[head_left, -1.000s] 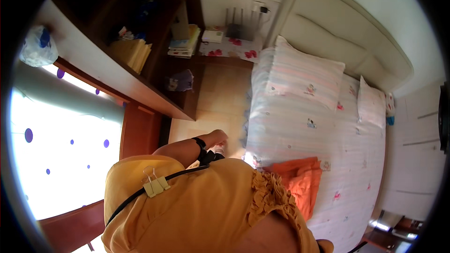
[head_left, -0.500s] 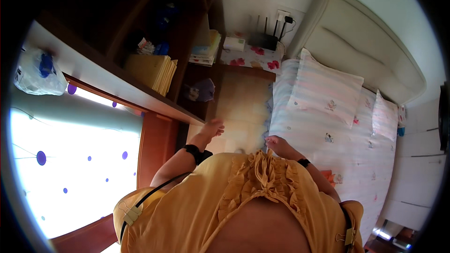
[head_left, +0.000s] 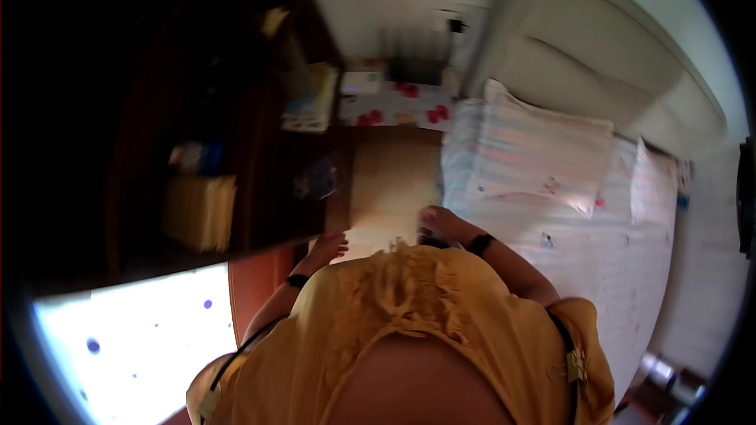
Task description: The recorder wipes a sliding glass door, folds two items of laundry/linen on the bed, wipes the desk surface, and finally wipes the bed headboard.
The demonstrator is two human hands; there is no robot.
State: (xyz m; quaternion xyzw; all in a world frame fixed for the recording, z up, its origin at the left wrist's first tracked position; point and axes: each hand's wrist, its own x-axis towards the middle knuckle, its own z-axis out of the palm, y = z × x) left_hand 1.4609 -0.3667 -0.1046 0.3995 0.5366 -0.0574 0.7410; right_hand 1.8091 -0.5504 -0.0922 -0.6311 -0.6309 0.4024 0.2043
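Note:
My left hand (head_left: 329, 247) hangs low beside the dark wooden shelf unit (head_left: 279, 240), blurred, its fingers loosely spread with nothing seen in them. In front of my body, over the gap between shelf and bed, is my right hand (head_left: 443, 223). Its back faces up and its fingers are hidden and smeared, so its grip does not show. Just below that hand lies a dark shape (head_left: 431, 240) that I cannot make out. Both wrists wear black bands. The nearest thing to my right forearm is the bed (head_left: 520, 236), covered in a pale striped sheet.
Pillows (head_left: 543, 153) rest against the padded headboard (head_left: 591, 55). A black router (head_left: 416, 71) stands on a flowered cloth (head_left: 386, 110) at the far end of the narrow floor (head_left: 390, 181). Tan folders (head_left: 198, 212) sit in the shelf. A bright curtained window (head_left: 142, 338) is at left.
The view has shifted and blurred, and the shelf unit covers more of the left side. My right hand has moved forward and left. My left hand sits lower and farther left.

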